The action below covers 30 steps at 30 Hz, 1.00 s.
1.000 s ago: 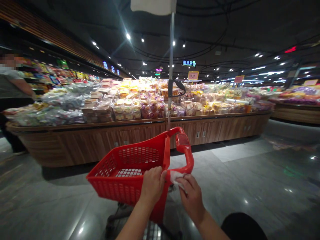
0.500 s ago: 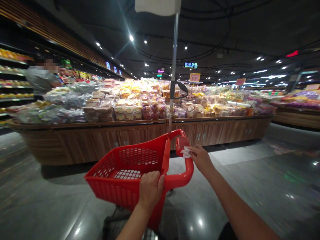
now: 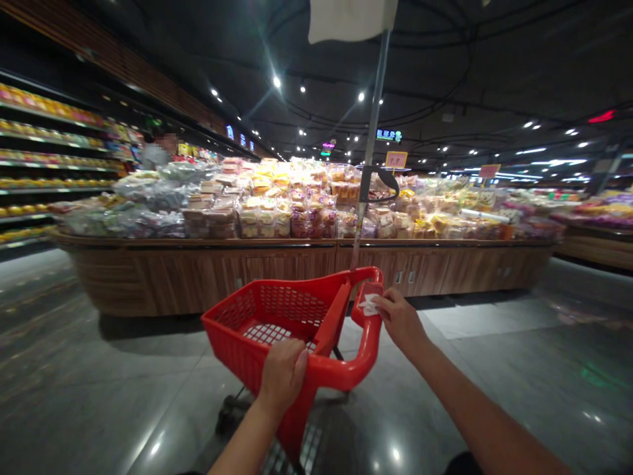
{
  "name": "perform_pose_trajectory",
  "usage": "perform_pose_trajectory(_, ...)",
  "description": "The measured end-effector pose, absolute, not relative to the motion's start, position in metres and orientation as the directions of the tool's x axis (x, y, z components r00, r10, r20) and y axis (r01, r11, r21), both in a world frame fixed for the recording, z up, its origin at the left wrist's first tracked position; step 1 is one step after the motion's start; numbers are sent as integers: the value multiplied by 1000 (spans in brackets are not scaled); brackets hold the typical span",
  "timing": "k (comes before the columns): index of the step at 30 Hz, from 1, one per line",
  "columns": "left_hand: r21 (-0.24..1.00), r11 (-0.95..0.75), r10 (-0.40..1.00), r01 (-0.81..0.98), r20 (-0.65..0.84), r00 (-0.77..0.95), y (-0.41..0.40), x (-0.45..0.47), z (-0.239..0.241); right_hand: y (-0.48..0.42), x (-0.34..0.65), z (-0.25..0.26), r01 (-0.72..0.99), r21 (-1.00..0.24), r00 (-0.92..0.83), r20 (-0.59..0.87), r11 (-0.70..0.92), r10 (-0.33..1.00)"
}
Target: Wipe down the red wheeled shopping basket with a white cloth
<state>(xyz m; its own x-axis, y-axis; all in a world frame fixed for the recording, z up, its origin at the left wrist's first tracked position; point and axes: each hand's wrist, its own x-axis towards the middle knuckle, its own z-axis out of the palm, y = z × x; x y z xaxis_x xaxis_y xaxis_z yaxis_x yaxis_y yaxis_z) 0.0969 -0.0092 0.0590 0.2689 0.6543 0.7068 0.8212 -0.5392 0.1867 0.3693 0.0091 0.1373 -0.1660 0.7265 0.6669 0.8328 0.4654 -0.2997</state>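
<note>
A red shopping cart (image 3: 232, 349) stands in front of me, turned to the left, its basket holding nothing that I can see. My left hand (image 3: 283, 371) is closed over the basket's near rim, close to where the handle joins. A small white tissue (image 3: 368, 304) is pinched between the fingers of my right hand (image 3: 397, 316). The tissue lies against the panel on the cart's looped red handle (image 3: 364, 349). My right fingertips are right by the outer edge of that handle.
Beyond the cart runs a long wooden display counter (image 3: 277, 260) heaped with bagged goods (image 3: 311, 208). A metal pole (image 3: 374, 112) rises beside the cart's handle. Stocked shelves (image 3: 49, 158) line the left, where a person (image 3: 155, 153) stands. Grey tiled floor (image 3: 163, 396) surrounds the cart.
The cart has turned a little relative to me, and the pole now appears farther right. The tissue has moved slightly along the handle panel. The person at left looks farther off.
</note>
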Motion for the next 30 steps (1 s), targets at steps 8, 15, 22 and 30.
perform_pose_trajectory(8,267,-533,664,803,720,202,-40,98,94,-17,364,132,695,-302,-330,672,653,662)
perform_pose_trajectory(15,207,-453,835,867,439,332,-81,157,135,-21,364,159,554,-278,-593,530,785,606)
perform_pose_trajectory(22,186,-382,850,905,454,265,-73,159,128,4,345,181,474,-215,-785,337,854,520)
perform_pose_trajectory(30,203,-381,844,902,474,250,-69,157,127,27,310,222,461,-75,-884,-128,884,450)
